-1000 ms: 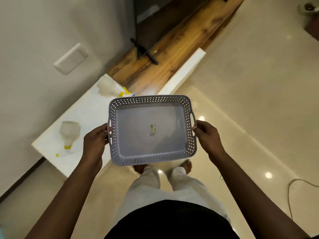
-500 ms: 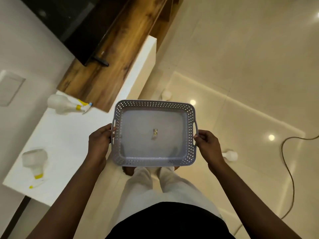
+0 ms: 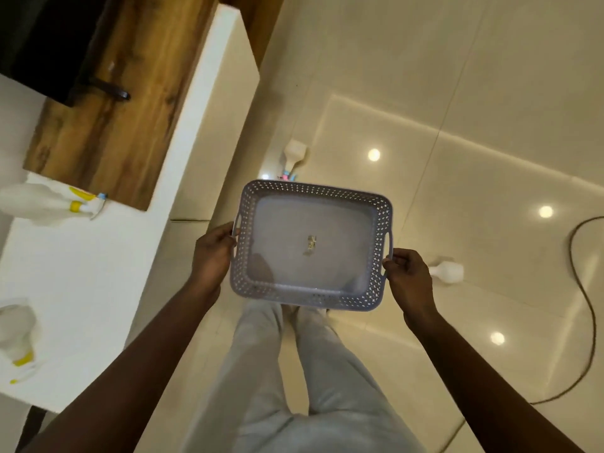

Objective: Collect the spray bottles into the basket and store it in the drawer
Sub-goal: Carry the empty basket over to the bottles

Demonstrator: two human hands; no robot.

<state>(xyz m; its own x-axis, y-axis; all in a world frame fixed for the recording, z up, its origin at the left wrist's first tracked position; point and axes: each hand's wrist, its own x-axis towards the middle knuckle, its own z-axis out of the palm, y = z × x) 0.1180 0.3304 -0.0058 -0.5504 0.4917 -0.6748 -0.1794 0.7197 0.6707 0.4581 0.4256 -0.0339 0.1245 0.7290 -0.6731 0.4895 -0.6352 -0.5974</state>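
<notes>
Fingers: left hand (image 3: 214, 253) and right hand (image 3: 408, 276) each clamp a side handle of the empty basket (image 3: 376, 204), held above the floor.
Change: the view has swung right, off the white surface (image 3: 91, 276).
Bottles: two on that surface (image 3: 29, 201) (image 3: 16, 335); two floor bottles (image 3: 294, 155) (image 3: 449, 273) now near.
Meaning: collecting probably starts there.

The basket (image 3: 312, 243) was held between the left hand (image 3: 212, 253) and right hand (image 3: 407, 277) above the floor (image 3: 457, 93). Two spray bottles (image 3: 42, 201) lay on the counter (image 3: 98, 273) to its left; two others lay on the floor, one (image 3: 294, 155) beyond the basket, one (image 3: 449, 273) to its right.
</notes>
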